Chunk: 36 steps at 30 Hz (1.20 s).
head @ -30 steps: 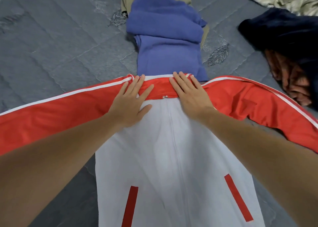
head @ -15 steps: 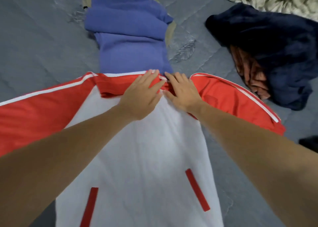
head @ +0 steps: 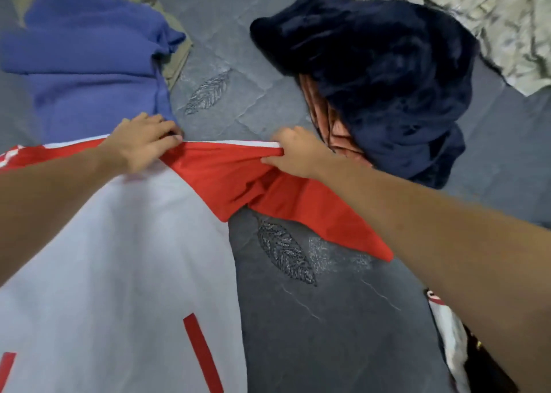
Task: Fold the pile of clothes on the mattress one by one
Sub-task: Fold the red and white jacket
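Grey mattress (head: 343, 318) lay underneath; my left hand (head: 143, 145) and right hand (head: 295, 154), flat a second earlier, now pinched the jacket (head: 134, 258) sleeve (head: 298, 207) toward three o'clock, starting the fold.

White jacket (head: 125, 258) with red sleeves, flat at mattress (head: 328, 318) near-left edge, right sleeve (head: 268, 189) bunched. Unfolded navy-orange pile (head: 372, 73) far right; folded blue garment (head: 89, 64) far left.
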Tool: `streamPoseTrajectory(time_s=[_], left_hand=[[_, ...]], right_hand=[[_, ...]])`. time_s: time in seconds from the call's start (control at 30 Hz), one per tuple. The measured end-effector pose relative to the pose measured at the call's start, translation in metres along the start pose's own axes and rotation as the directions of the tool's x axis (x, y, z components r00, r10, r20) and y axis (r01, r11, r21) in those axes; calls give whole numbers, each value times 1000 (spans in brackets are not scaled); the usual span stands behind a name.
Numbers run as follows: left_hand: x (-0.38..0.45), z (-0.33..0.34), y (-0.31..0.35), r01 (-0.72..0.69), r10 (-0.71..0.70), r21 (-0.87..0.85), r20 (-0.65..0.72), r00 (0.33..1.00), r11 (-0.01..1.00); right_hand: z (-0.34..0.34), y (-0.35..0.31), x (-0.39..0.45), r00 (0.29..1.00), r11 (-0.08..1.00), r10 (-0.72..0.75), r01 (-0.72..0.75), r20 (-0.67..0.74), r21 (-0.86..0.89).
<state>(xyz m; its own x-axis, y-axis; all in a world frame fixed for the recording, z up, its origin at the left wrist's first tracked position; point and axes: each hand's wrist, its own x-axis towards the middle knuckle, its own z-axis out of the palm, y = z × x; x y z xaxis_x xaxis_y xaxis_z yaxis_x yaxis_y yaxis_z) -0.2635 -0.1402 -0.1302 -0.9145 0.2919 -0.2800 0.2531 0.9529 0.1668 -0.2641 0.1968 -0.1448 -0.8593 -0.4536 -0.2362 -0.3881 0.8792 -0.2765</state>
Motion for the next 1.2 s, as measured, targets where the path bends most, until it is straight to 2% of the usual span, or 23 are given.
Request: streamPoseTrajectory(time_s=[0.07,0.2,0.3,0.33,0.4,0.47,0.53,0.57,0.6,0.67,0.73,0.83,1.0,1.2], left_hand=[[-1,-3,-8,-1,1,9,7,1000,1000],[-9,-7,-21,32,-31,42,-21,999,999],[-13,0,-24,-6,5,44,9,1000,999],[-14,4,-24,1,0,30,-24,1000,1000],[-11,14,-29,63,-59,16,-186,981,998],[-7,21,-31,180,-160,24,-352,922,983],[-3,25,-26,257,-201,75,-434,878,963],[-1,27,-20,244,-174,107,-443,880,964],[2,29,-11,183,-110,137,-423,899,973],[7,36,10,-16,61,151,-298,953,988],[14,45,22,-101,118,108,-169,979,989],[22,54,26,-42,58,98,-168,984,994],[25,69,30,-27,63,190,-190,980,982],[22,78,48,76,-47,136,-206,977,988]], right_hand=[[-2,9,0,998,992,57,-56,-8,115],[0,23,2,988,973,148,-137,-48,189],[6,28,3,984,977,176,-177,21,116],[8,29,2,984,979,177,-180,30,96],[12,30,1,984,981,177,-177,14,80],[14,29,1,982,980,189,-188,-4,70],[18,26,1,976,975,218,-218,16,47],[20,24,0,972,972,235,-235,25,28],[22,22,-1,968,968,249,-249,21,15],[23,18,-4,959,959,282,-282,-3,-2],[20,16,-9,953,952,304,-304,-8,-40],[18,20,-23,953,951,303,-301,19,-66],[9,37,-51,965,965,262,-262,21,4],[2,80,-99,913,924,366,-379,180,45]])
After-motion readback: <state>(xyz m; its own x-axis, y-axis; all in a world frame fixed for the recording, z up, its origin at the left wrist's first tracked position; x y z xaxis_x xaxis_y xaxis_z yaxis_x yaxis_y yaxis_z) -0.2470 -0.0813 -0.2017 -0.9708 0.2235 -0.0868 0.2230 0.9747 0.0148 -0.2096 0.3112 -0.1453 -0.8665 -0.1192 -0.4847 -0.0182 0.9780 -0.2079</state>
